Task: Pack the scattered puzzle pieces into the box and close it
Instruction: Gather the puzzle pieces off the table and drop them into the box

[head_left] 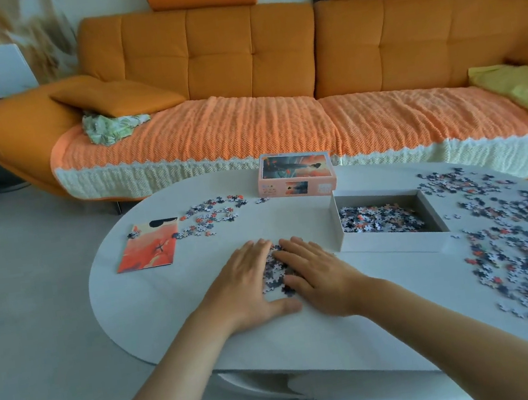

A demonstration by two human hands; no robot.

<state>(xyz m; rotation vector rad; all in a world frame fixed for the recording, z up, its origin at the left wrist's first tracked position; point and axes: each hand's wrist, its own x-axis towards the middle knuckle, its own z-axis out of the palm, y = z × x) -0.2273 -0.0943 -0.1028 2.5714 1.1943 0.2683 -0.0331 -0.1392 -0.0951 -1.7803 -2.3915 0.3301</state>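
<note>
- I see left hand [246,285] and right hand [319,276] flat, fingers straight, pressing a small pile [273,274] between them near the bench [292,216] front edge.
- Box [394,244] just right of the hands, part-filled.
- Loose pieces [513,219] spread toward the right edge.
- Lid [296,175] at the far edge.

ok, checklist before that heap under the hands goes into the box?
1. Heap gathered: ok. The left hand and right hand lie flat either side of the small heap of puzzle pieces.
2. Heap gripped: not ok. No fingers are curled round it.
3. Strays under the palms: cannot tell.
4. Open white cardboard box: ok. It sits beside the right hand, partly filled, with room left.
5. Pink picture-printed lid: ok. It is off the box, lying behind it.
6. Packing finished: not ok. The wide scatter of loose pieces right of the box remains.
</note>
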